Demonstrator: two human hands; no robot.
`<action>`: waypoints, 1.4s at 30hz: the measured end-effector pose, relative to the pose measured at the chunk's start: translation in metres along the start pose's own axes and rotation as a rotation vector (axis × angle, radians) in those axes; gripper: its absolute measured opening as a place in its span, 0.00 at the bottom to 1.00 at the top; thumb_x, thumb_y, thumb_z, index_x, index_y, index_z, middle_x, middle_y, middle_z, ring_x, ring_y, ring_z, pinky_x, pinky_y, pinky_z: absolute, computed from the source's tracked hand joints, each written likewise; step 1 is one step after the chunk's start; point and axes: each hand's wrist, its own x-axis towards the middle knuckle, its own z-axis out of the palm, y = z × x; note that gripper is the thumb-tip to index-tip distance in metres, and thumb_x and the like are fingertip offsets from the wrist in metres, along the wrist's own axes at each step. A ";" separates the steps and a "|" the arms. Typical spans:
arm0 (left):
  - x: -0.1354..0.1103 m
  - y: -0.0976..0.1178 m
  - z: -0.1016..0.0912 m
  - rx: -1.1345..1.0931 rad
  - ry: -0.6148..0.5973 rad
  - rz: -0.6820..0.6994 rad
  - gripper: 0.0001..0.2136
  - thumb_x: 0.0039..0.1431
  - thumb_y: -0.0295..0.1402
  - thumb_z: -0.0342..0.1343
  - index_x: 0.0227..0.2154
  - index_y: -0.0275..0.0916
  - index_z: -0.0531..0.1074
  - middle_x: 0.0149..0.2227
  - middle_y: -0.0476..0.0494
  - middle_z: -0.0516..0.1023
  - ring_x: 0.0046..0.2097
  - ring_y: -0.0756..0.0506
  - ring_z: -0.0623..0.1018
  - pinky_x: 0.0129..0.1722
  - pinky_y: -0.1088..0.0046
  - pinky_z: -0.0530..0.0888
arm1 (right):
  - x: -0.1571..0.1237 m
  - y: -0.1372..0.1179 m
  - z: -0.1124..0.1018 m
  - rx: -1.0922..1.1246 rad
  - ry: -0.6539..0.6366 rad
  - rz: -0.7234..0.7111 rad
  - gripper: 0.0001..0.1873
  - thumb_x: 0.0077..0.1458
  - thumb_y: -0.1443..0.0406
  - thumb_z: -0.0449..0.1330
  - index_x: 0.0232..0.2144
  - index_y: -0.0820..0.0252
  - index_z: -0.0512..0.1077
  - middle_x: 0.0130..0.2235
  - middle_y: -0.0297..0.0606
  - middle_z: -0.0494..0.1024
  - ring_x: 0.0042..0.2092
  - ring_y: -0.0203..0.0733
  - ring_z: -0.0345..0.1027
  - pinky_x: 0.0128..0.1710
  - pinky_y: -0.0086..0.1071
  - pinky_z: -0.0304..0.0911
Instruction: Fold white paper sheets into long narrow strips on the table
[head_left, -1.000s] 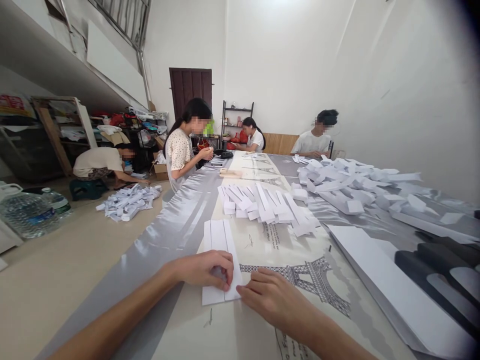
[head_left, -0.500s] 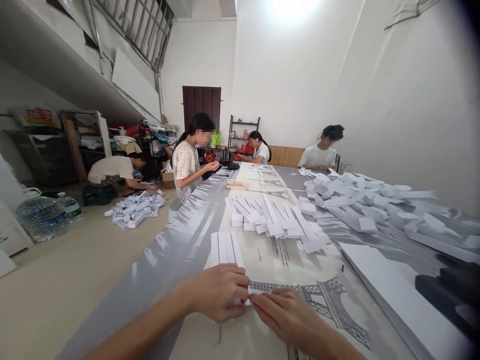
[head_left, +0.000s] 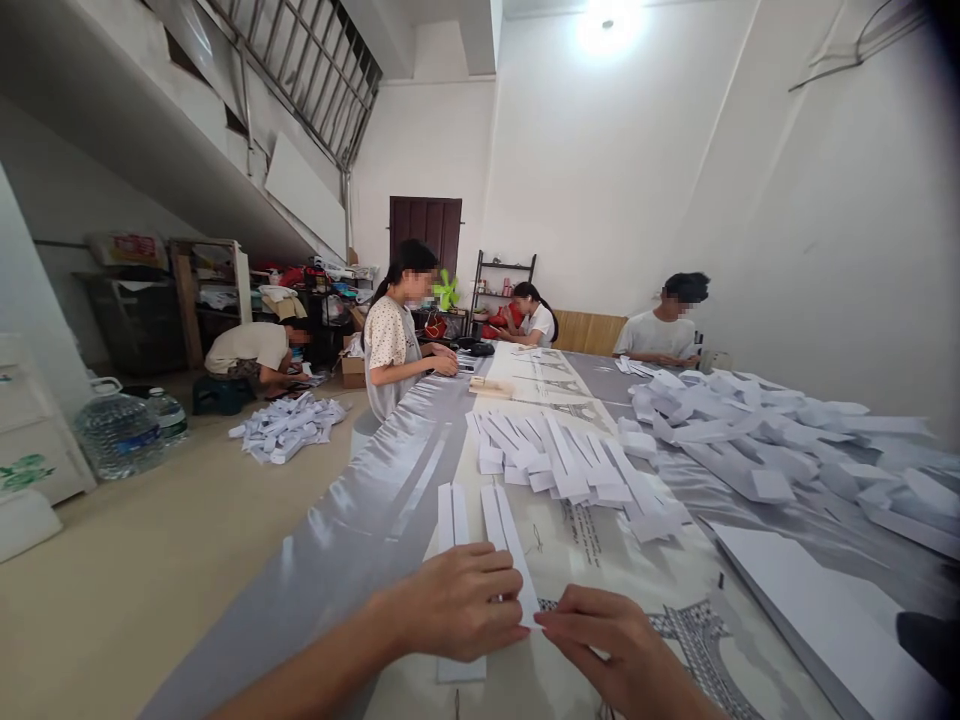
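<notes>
Two long folded white paper strips lie lengthwise on the table in front of me, slightly apart. My left hand (head_left: pixel 465 600) rests across both with curled fingers, its fingertips closed at the near part of the right paper strip (head_left: pixel 504 530). The left paper strip (head_left: pixel 452 518) runs under this hand, and its near end shows below the palm. My right hand (head_left: pixel 600 635) pinches the near end of the right strip between thumb and forefinger. Just beyond my hands, several folded paper pieces (head_left: pixel 566 455) lie in an overlapping row.
A large heap of folded paper (head_left: pixel 757 420) covers the table's right side, with flat white sheets (head_left: pixel 802 600) nearer me. Three people sit around the far table. Another person (head_left: pixel 251 355) crouches on the left beside a paper pile (head_left: pixel 289 425) and water bottles (head_left: pixel 120 430).
The strips, side by side before, are now apart, the right one shifted rightward and angled. My hands have drawn slightly apart. My view has tilted up and turned a little left.
</notes>
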 end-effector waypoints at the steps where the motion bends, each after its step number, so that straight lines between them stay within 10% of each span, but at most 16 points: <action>1: -0.002 -0.001 0.002 -0.026 0.025 -0.013 0.13 0.70 0.34 0.53 0.27 0.37 0.69 0.29 0.46 0.72 0.32 0.47 0.69 0.31 0.70 0.67 | 0.001 0.000 -0.002 0.015 0.006 0.015 0.15 0.69 0.66 0.53 0.38 0.57 0.80 0.29 0.37 0.77 0.28 0.36 0.72 0.28 0.27 0.65; 42: -0.001 0.009 0.009 0.013 0.175 0.036 0.05 0.68 0.27 0.56 0.34 0.35 0.73 0.32 0.46 0.76 0.31 0.50 0.73 0.28 0.71 0.67 | -0.002 -0.004 -0.015 -0.081 -0.015 -0.044 0.13 0.68 0.71 0.53 0.34 0.57 0.75 0.32 0.36 0.77 0.28 0.35 0.70 0.28 0.30 0.63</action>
